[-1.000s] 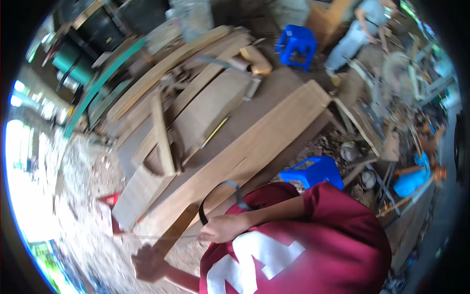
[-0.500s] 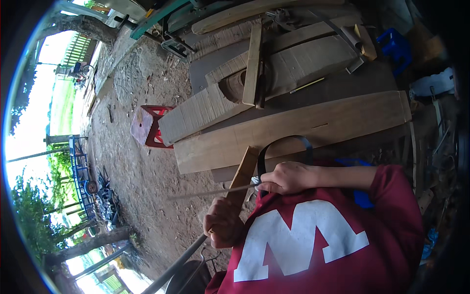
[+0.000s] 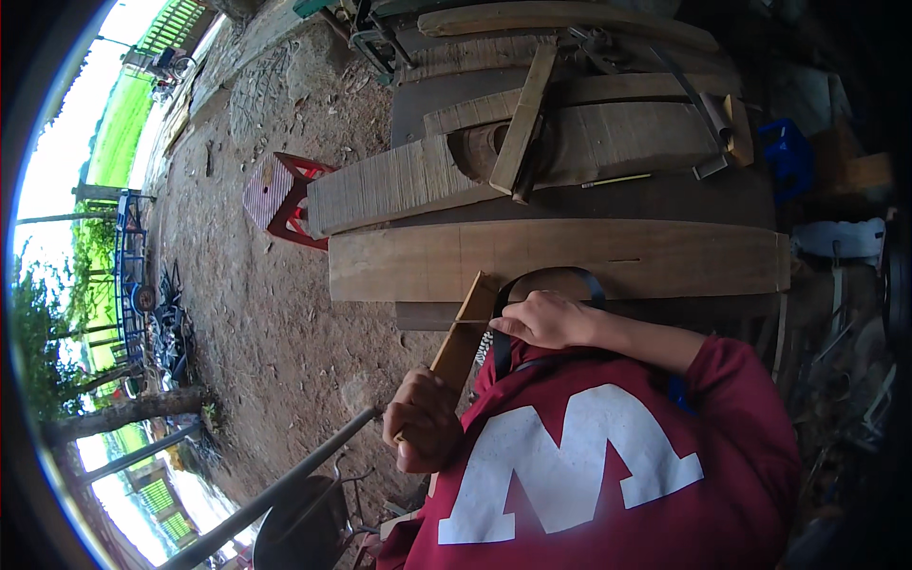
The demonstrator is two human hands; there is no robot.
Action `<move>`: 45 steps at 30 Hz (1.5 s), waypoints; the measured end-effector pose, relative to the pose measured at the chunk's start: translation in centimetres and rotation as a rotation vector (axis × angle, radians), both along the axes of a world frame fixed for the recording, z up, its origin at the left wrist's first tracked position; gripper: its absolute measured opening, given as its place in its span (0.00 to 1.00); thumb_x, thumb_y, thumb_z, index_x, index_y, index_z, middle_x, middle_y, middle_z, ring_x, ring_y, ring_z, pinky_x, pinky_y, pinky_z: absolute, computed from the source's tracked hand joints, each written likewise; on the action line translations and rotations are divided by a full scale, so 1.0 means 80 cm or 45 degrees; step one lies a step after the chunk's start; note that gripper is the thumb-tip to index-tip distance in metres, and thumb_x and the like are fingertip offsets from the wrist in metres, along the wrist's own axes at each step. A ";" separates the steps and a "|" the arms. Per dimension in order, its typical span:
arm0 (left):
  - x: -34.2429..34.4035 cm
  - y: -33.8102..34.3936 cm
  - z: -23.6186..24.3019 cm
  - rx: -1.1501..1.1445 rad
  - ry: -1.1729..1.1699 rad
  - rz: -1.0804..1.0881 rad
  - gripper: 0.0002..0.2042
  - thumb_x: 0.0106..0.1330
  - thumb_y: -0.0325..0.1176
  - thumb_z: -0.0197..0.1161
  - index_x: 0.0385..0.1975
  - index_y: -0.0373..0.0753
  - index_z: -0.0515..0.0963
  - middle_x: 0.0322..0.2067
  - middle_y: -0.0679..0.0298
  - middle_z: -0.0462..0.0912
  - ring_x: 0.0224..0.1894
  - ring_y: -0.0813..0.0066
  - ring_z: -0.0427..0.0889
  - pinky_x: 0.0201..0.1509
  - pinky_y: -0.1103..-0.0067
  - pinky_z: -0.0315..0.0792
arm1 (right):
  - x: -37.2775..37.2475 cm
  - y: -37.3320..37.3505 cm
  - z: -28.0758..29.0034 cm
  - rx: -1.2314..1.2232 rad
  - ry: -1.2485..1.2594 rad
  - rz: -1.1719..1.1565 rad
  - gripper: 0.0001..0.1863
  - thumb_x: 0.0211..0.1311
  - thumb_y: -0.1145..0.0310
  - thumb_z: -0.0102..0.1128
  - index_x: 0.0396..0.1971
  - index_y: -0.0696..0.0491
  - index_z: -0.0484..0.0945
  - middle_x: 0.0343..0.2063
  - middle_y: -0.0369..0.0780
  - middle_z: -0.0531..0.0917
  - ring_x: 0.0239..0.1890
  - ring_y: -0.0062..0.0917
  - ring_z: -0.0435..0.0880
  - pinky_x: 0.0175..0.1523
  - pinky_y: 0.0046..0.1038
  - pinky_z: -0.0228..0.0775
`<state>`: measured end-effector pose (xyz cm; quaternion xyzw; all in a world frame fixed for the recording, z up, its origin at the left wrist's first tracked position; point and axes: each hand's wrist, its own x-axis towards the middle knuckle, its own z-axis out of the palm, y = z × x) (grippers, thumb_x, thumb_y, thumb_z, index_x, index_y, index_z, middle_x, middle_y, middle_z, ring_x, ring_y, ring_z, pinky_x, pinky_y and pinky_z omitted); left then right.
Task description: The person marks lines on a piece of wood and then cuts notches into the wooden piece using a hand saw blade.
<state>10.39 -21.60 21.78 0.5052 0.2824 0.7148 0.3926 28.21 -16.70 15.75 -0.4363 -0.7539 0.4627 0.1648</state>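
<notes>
My left hand (image 3: 420,418) grips the lower end of a narrow yellowish wooden piece (image 3: 470,304), held upright in the picture beside my shirt. My right hand (image 3: 543,319) is closed on a thin tool (image 3: 473,322) that crosses the piece near its top; its exact kind is unclear. A black strap (image 3: 592,286) loops behind my right hand. Just beyond lies a long smooth board (image 3: 399,261) on a dark tabletop, with rough planks (image 3: 370,180), a crosswise batten (image 3: 522,119) and a pencil (image 3: 616,179) further back.
A red stool (image 3: 294,228) stands left of the table, a blue stool (image 3: 788,161) to its right. A metal pipe (image 3: 275,494) slants beside me at lower left. Dirt ground (image 3: 256,332) stretches left toward a blue cart (image 3: 128,256) and trees; clutter (image 3: 845,313) fills the right.
My view has turned, so the board now runs level and the co-worker has left the picture. The thin tool shows less length left of the wooden piece than half a second earlier.
</notes>
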 end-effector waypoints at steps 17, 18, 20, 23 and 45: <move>0.008 0.011 0.014 0.056 0.123 -0.198 0.23 0.53 0.50 0.42 0.07 0.36 0.57 0.06 0.64 0.60 0.08 0.72 0.59 0.15 0.77 0.55 | -0.001 -0.018 0.076 0.090 -0.088 0.094 0.25 0.59 0.51 0.39 0.17 0.57 0.71 0.10 0.48 0.73 0.19 0.41 0.76 0.26 0.38 0.69; 0.007 0.009 0.013 0.054 0.108 -0.195 0.24 0.53 0.51 0.42 0.07 0.36 0.57 0.06 0.64 0.60 0.08 0.72 0.59 0.15 0.77 0.55 | -0.001 -0.019 0.066 0.086 -0.089 0.089 0.25 0.59 0.51 0.39 0.17 0.57 0.71 0.10 0.48 0.73 0.19 0.41 0.76 0.26 0.38 0.69; 0.008 0.011 0.012 0.058 0.095 -0.199 0.24 0.53 0.51 0.42 0.07 0.36 0.57 0.06 0.64 0.60 0.08 0.72 0.58 0.15 0.77 0.55 | 0.000 -0.016 0.032 0.155 -0.279 -0.140 0.23 0.58 0.51 0.41 0.17 0.57 0.68 0.10 0.48 0.72 0.17 0.42 0.75 0.23 0.38 0.66; 0.010 0.013 0.014 0.036 0.128 -0.221 0.24 0.53 0.51 0.42 0.06 0.36 0.57 0.06 0.64 0.60 0.08 0.72 0.58 0.15 0.77 0.55 | 0.002 -0.013 0.031 0.120 -0.255 -0.132 0.24 0.58 0.51 0.40 0.17 0.58 0.69 0.10 0.48 0.73 0.18 0.41 0.76 0.24 0.37 0.68; 0.014 0.018 0.022 0.003 0.179 -0.294 0.24 0.54 0.51 0.41 0.07 0.35 0.57 0.07 0.62 0.60 0.09 0.71 0.58 0.16 0.76 0.57 | -0.021 -0.036 0.064 0.481 -0.042 -0.137 0.24 0.57 0.48 0.43 0.15 0.55 0.66 0.06 0.43 0.72 0.11 0.33 0.75 0.15 0.30 0.67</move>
